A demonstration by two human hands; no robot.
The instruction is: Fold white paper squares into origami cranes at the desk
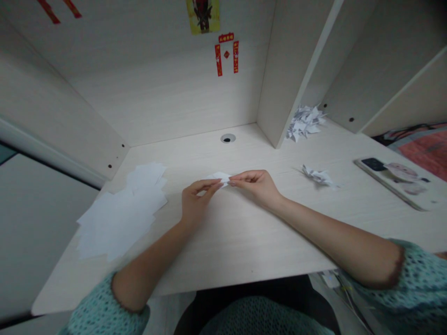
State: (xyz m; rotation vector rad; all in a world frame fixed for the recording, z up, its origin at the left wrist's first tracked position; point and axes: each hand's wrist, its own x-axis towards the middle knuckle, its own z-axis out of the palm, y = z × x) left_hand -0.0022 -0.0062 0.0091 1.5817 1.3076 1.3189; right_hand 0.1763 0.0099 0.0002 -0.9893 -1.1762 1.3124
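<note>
A small folded piece of white paper (224, 177) is held just above the middle of the desk. My left hand (200, 195) pinches its left side between thumb and fingers. From the other side my right hand (256, 184) pinches its right edge, so the fingertips of both hands nearly meet. Part of the paper is hidden behind my fingers, and its exact folded shape cannot be made out. To the left of my left hand lies a spread pile of flat white paper sheets (122, 214). Right of my right hand sits a small group of folded white paper pieces (318, 176).
A heap of folded paper (304, 123) lies at the back right, beside an upright divider panel (296, 70). A phone (394, 181) rests at the right. The desk (223, 251) has a round cable hole (228, 138) near the back wall. Red cloth (426, 149) lies far right.
</note>
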